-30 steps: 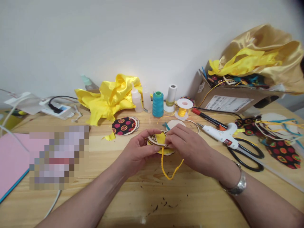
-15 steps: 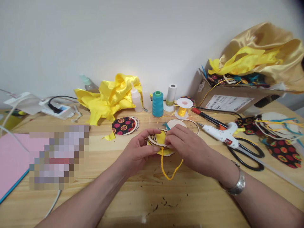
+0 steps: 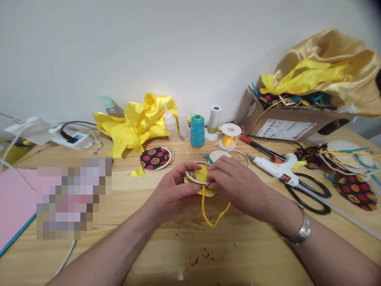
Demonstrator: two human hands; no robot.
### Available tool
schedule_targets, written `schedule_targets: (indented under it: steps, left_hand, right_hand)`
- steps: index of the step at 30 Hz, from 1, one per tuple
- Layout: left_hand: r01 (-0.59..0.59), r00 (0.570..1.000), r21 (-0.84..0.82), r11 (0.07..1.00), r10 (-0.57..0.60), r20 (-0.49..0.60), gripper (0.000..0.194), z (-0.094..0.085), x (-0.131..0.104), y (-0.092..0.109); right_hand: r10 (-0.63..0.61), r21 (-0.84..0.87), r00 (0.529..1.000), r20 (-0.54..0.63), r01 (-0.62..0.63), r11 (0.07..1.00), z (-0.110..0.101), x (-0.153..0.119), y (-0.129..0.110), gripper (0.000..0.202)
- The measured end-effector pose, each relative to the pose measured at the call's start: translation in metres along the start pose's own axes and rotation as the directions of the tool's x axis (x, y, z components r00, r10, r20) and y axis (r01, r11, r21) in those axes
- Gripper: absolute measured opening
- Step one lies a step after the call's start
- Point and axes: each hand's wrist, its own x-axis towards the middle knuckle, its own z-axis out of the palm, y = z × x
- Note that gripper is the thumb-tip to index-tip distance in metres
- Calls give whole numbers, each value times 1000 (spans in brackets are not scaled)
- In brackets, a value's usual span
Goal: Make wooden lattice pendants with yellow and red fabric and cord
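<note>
My left hand grips a small round wooden lattice frame by its left side, thumb below and fingers above. Yellow cloth shows inside the frame, and a second yellow-covered piece with a scalloped rim lies under it. My right hand is closed at the frame's right side, fingers bent together; the fingertips are hidden, so I cannot tell what they pinch. From the frame's lower edge a twisted yellow cord loops down and back up under the right hand.
Behind stand a blue thread cone, a spool of yellow thread and a squeeze bottle. At right lie a glue gun, black-handled scissors and a box of fabric. A patterned cloth disc lies left.
Both hands stay at the frame. My right hand and wrist have shifted very slightly, and the cord loop hangs a touch lower.
</note>
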Motion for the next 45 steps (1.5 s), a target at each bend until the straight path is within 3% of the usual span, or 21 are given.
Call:
schedule_targets:
  steps: [24, 45]
  left_hand:
    - [15, 1000, 22, 1000, -15, 27, 38, 2, 1, -3]
    - [35, 998, 12, 999, -35, 55, 39, -1, -2, -2]
  right_hand:
    - [-31, -76, 990, 136, 42, 996, -9, -2, -4, 13]
    - [-16, -16, 989, 146, 19, 1000, -10, -3, -1, 11]
